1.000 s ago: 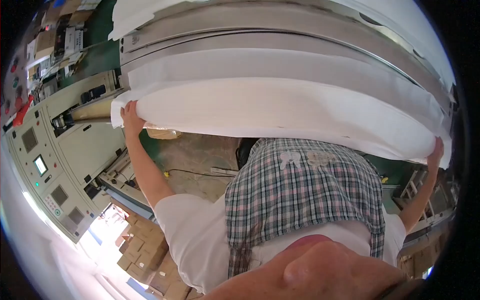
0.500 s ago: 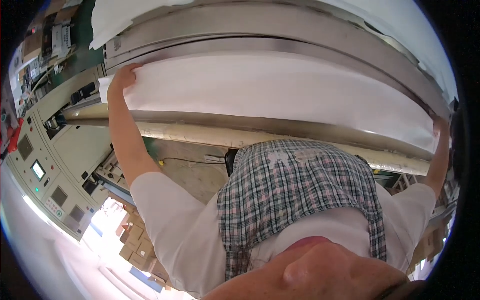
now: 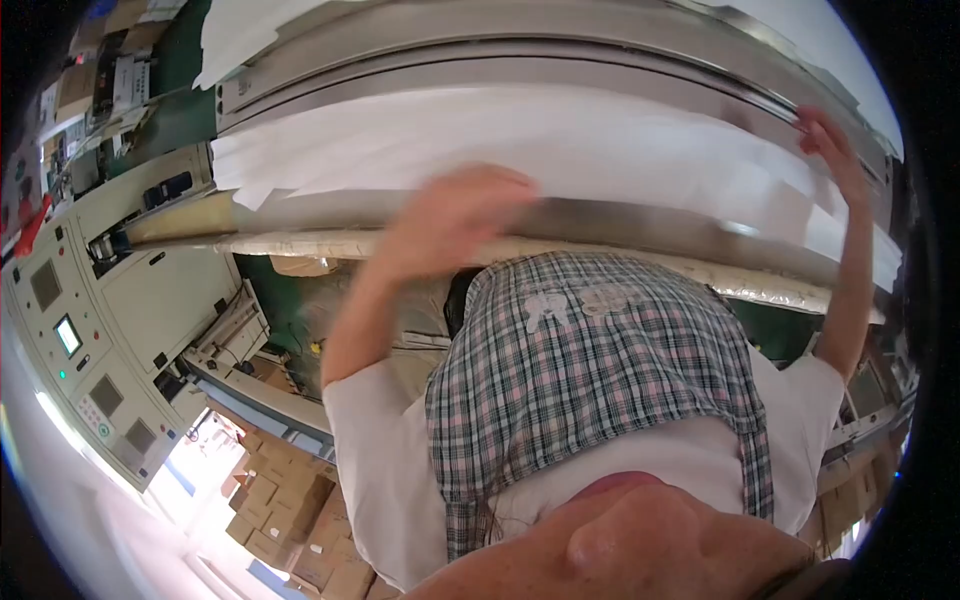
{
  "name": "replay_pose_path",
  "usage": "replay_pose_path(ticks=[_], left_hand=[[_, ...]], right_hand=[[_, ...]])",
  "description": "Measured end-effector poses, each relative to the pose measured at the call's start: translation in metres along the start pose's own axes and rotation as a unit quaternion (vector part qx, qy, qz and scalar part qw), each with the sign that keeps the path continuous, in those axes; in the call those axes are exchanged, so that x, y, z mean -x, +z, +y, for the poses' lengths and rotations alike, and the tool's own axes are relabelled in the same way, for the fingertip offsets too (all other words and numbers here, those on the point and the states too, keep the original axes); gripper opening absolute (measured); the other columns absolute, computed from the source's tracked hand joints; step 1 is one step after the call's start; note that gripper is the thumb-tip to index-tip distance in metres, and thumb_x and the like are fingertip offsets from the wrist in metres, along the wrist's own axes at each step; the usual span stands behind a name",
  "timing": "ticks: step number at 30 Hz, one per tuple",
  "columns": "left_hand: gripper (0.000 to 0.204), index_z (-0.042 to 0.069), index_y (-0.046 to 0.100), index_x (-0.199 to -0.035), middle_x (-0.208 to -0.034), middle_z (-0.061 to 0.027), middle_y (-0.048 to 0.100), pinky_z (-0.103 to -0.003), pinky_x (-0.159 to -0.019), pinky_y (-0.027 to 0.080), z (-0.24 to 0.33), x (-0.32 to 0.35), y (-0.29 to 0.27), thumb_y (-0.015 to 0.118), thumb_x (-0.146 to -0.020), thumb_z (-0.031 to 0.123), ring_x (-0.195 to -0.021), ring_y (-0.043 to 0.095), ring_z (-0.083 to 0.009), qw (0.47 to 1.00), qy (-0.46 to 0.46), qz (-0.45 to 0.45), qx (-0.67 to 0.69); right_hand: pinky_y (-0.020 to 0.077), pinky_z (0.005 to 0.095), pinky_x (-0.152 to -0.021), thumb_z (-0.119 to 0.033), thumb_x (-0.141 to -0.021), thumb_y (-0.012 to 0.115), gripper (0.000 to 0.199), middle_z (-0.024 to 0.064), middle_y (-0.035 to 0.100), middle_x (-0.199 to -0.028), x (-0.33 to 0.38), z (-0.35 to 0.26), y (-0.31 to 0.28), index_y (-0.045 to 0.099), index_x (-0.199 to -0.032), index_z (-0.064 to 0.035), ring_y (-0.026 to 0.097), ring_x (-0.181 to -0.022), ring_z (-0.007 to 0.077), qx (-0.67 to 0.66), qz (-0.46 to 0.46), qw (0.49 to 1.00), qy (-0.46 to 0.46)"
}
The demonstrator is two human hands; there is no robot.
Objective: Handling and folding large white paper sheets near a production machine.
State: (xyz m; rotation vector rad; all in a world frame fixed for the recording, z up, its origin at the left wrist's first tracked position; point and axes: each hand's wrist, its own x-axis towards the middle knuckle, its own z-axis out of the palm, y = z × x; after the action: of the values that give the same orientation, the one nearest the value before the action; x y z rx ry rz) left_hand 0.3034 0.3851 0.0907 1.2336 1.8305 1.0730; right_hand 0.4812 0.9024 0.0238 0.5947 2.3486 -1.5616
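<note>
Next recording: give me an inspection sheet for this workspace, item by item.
Surface: long grey metal machine bed, curved by the lens.
Job's things: wide white sheet lying across the bed.
Clutter: cardboard boxes on the floor, lower left.
Grippers: left hand blurred, in front of the sheet's near edge; right hand open, fingers on the sheet's right end.
Cables: nothing seen.
Surroundings: beige control cabinet with small screen, left; green floor.

Beige control cabinet (image 3: pixel 95 340) with small lit screen at left, green floor (image 3: pixel 175 115) behind it, stacked cardboard boxes (image 3: pixel 280 510) lower left beside bright daylight.
</note>
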Motion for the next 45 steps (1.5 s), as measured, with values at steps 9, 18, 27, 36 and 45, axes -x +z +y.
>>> replay_pose_path(ticks=[9, 18, 27, 36, 45], left_hand=[[0.031, 0.015, 0.055, -0.11, -0.11, -0.0094, 0.055, -0.046, -0.087, 0.037, -0.057, 0.001, 0.054, 0.054, -0.08, 0.023, -0.102, 0.051, -0.0276, 0.937, -0.031, 0.149, -0.314], [0.033, 0.014, 0.055, -0.11, -0.107, -0.0128, 0.055, -0.044, -0.082, 0.039, -0.163, 0.13, -0.097, 0.056, -0.078, 0.023, -0.1, 0.05, -0.0321, 0.823, -0.076, 0.323, -0.461], [0.036, 0.001, 0.049, -0.111, -0.106, -0.0164, 0.051, -0.042, -0.082, 0.041, -0.224, 0.232, -0.141, 0.058, -0.078, 0.011, -0.096, 0.05, -0.0309, 0.749, -0.175, 0.605, -0.205], [0.022, 0.001, 0.045, -0.104, -0.095, -0.01, 0.049, -0.052, -0.089, 0.039, -0.206, 0.223, -0.114, 0.046, -0.085, 0.012, -0.088, 0.049, -0.029, 0.532, -0.18, 0.429, 0.708], [0.028, 0.005, 0.047, -0.113, -0.111, -0.0101, 0.054, -0.037, -0.086, 0.045, -0.23, 0.239, -0.151, 0.048, -0.087, 0.015, -0.1, 0.052, -0.0221, 0.568, -0.076, 0.564, 0.595]], right_hand=[[0.0404, 0.0238, -0.06, -0.019, -0.071, 0.069, 0.043, 0.0024, 0.052, -0.089, 0.004, -0.154, 0.155, 0.053, -0.108, -0.0053, 0.046, -0.069, 0.0113, 0.213, -0.179, 0.935, -0.219], [0.0458, 0.0351, -0.067, -0.007, -0.069, 0.064, 0.034, 0.0119, 0.052, -0.093, 0.005, -0.172, 0.274, 0.052, -0.102, -0.0045, 0.053, -0.081, 0.028, 0.333, 0.03, 0.9, -0.281], [0.0457, 0.0334, -0.07, -0.013, -0.069, 0.065, 0.035, 0.009, 0.051, -0.093, -0.067, -0.247, 0.4, 0.051, -0.1, -0.0062, 0.055, -0.084, 0.0245, 0.247, 0.029, 0.935, -0.254], [0.0436, 0.0341, -0.072, -0.022, -0.069, 0.067, 0.032, 0.0085, 0.051, -0.088, -0.104, -0.303, 0.47, 0.052, -0.093, -0.0069, 0.052, -0.083, 0.024, 0.208, -0.078, 0.943, -0.247], [0.0418, 0.0329, -0.062, -0.017, -0.066, 0.066, 0.026, 0.0087, 0.05, -0.073, -0.122, -0.337, 0.501, 0.056, -0.087, -0.005, 0.05, -0.067, 0.0215, 0.184, -0.195, 0.935, -0.233]])
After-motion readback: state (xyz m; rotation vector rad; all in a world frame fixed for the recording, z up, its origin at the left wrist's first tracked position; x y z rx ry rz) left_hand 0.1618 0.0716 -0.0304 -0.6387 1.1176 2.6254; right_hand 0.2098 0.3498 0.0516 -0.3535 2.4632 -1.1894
